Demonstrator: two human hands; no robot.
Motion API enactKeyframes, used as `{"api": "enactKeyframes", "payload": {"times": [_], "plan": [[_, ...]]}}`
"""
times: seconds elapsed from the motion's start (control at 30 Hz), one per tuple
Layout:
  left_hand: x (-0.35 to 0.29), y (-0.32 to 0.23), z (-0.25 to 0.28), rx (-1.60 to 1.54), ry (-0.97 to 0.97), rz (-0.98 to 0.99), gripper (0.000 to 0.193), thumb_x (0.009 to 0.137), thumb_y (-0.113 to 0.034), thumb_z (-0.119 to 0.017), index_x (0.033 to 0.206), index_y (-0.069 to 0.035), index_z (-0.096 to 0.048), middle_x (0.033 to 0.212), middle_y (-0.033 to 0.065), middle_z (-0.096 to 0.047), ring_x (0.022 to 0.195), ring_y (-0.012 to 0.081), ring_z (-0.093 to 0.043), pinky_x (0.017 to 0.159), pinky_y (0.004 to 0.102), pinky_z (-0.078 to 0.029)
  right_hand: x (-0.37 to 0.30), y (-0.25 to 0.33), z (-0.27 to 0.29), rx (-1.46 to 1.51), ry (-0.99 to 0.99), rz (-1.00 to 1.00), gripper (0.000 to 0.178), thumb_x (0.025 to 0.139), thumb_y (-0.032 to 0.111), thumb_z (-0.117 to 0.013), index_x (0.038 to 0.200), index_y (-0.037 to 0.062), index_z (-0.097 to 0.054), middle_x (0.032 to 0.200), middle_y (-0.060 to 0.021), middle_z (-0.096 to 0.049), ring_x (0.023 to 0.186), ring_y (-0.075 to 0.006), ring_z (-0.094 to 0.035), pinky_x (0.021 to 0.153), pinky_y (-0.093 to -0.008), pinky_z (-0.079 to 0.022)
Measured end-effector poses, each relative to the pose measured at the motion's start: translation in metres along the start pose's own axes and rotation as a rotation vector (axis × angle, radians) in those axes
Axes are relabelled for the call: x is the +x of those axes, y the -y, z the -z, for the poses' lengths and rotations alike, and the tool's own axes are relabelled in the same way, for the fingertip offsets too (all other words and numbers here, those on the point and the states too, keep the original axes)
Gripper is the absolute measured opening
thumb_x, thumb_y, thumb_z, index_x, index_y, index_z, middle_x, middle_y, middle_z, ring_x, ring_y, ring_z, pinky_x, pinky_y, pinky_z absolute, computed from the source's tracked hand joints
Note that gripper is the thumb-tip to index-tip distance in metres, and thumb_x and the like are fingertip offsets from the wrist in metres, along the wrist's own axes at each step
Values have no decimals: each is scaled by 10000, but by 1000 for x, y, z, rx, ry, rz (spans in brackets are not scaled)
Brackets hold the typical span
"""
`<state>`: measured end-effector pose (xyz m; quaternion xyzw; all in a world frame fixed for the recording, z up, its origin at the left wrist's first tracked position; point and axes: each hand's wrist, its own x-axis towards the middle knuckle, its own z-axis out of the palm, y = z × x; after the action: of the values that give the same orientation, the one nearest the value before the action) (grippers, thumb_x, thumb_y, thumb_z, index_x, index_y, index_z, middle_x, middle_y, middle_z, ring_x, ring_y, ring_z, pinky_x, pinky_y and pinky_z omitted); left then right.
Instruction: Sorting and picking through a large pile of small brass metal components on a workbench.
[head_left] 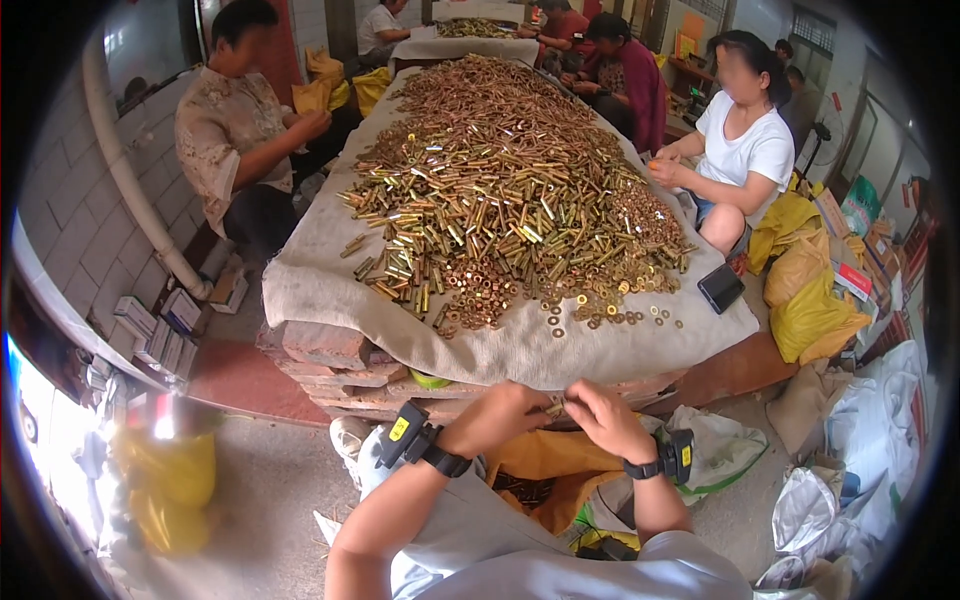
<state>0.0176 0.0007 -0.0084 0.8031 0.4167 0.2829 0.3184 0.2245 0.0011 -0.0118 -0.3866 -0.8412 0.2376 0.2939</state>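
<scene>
Just past the table's near edge, my left hand [503,418] and my right hand [606,422] meet with fingers pinched together. Between the fingertips shows a small brass-coloured metal piece [554,408]; both hands grip it, and its exact kind is too small to make out. Below them an orange-yellow bag [565,452] gapes open, with dark thin pieces inside. In front of me a long heap of brass-coloured metal sleeves [500,205] covers the cloth-topped table [330,290]. Hex nuts [480,290] and flat washers [600,312] lie loose at its near end.
A black phone [720,288] lies on the table's right corner. A person in white [745,140] sits at the right, another in a patterned shirt [232,130] at the left. Yellow sacks [815,310] and white sacks [875,420] crowd the right floor. Bricks [335,345] support the table.
</scene>
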Motion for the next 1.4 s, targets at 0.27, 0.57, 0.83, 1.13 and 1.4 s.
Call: {"api": "enactKeyframes", "payload": {"times": [0.27, 0.57, 0.83, 1.13, 1.4], "plan": [[-8, -4, -31, -334, 611, 46, 201, 781, -191, -634, 847, -1, -614, 674, 141, -592, 623, 233, -605, 572, 341, -457, -71, -3, 0, 281, 329, -333, 249, 895, 241, -524, 829, 1, -517, 768, -186, -549, 749, -365, -535, 651, -381, -412], [-15, 18, -14, 253, 359, 35, 359, 789, -356, -598, 850, -3, -599, 871, 187, -610, 853, 355, -588, 725, 441, -456, 46, -33, -3, -178, -132, -40, 65, 829, 81, -568, 863, 26, -575, 806, -132, -563, 734, -306, -570, 656, -377, -449], [-11, 8, -4, 200, 238, 39, 330, 827, -300, -563, 1033, -42, -592, 898, 195, -615, 858, 373, -581, 742, 443, -452, 157, -67, 5, -532, -73, 339, 117, 735, 37, -599, 842, 63, -638, 858, -77, -538, 881, -249, -525, 792, -364, -431], [-15, -1, 4, 205, 108, 57, 255, 813, -258, -599, 942, -38, -583, 820, 159, -628, 804, 350, -605, 693, 433, -480, 204, -70, 4, -226, -137, 21, 162, 777, 63, -592, 931, 42, -547, 924, -119, -623, 886, -298, -594, 755, -386, -474], [-11, 7, 0, 246, 31, 28, 254, 804, -274, -610, 897, -39, -583, 751, 165, -621, 742, 340, -614, 646, 409, -487, 246, -87, -21, -489, -156, 267, 172, 785, 39, -581, 955, 32, -603, 912, -116, -575, 854, -308, -581, 723, -381, -484]]}}
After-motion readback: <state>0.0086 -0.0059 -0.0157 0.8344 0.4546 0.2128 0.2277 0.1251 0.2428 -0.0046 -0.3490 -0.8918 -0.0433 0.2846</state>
